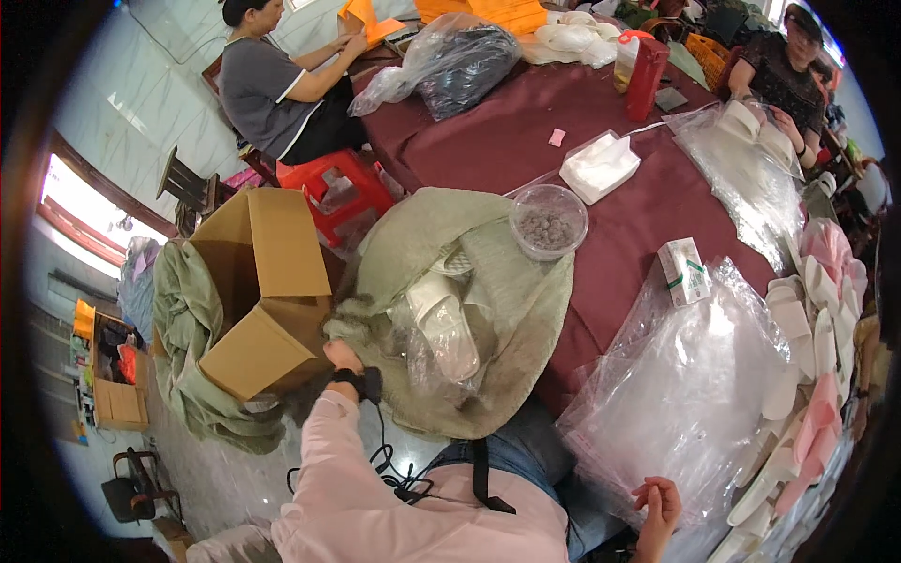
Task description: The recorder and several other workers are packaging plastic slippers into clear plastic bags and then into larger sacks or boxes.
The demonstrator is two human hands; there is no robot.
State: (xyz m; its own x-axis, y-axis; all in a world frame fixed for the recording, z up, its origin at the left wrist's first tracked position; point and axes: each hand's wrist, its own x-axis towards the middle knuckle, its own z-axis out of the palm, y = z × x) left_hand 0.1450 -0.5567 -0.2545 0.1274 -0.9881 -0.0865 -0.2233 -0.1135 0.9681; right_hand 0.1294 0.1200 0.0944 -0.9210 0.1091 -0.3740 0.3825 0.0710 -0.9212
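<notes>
"What's the biggest thing there?"

"The bench, under a dark red cloth."

"And after that?"

"A pale green sack, gaping in front of the person at the bench's near edge. Then a cardboard box, flaps out, to the left of the sack."

"What's on the right?"

"A spread of clear plastic bags, lying over the bench's near right edge."

"Where's the slipper?"

"The white slipper is inside the sack's mouth, in clear plastic."

"Anything smaller?"

"A round clear tub with greyish bits in it, at the sack's upper right edge."

"How about the hands?"

"The left hand is at the sack's left rim, its grip closed on the cloth. The right hand is beside the lower edge of the plastic bags, grip loosely spread, fingers bent. I can't tell whether it touches them."

"And the smallest?"

"A white-and-green carton, on the bags' upper end."
</notes>
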